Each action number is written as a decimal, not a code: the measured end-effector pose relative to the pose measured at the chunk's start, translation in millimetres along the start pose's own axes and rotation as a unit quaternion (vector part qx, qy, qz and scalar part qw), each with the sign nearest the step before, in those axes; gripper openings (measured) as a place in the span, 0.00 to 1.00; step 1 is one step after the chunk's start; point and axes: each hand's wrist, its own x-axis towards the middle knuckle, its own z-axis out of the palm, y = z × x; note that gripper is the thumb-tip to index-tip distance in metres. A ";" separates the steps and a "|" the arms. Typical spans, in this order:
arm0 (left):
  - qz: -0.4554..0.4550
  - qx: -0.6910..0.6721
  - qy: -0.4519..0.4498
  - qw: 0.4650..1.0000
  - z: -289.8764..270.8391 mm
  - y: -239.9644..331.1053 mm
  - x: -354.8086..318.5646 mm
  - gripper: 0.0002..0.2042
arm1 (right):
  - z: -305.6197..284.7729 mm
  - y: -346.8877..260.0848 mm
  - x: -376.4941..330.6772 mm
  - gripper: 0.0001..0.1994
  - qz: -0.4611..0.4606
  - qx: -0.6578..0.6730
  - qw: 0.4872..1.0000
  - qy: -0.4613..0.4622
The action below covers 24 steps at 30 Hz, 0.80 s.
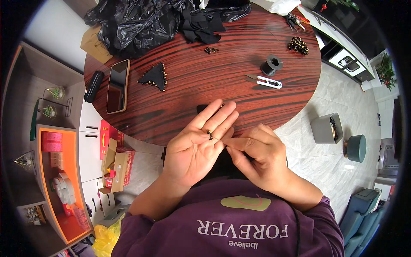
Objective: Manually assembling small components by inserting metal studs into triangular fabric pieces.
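My left hand [199, 143] is turned palm up with its fingers stretched out. A few small black and gold beads [210, 134] lie on it, beside the thumb tip. My right hand [259, 152] is closed in a pinch at the left fingers. From its fingertips a thin, needle-like strand [218, 140] reaches toward the beads; whether it is needle or thread I cannot tell. Partly hidden behind my left fingers is black fabric [202, 108], with small gold beads [222, 105] showing by a fingertip.
On the dark wood table [239, 51] are a beaded black fabric piece [154, 77], a phone [117, 87], a black case [94, 86], a thread spool [271, 65], white thread snips [269, 82], loose beads [211, 50], a bead pile [298, 46] and black plastic bags [137, 25]. A grey bin [324, 129] stands right.
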 end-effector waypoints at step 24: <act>-0.031 -0.056 0.028 0.998 10.5 -0.7 -0.7 0.29 | 19.1 2.8 -3.4 0.07 0.124 0.210 0.961 0.128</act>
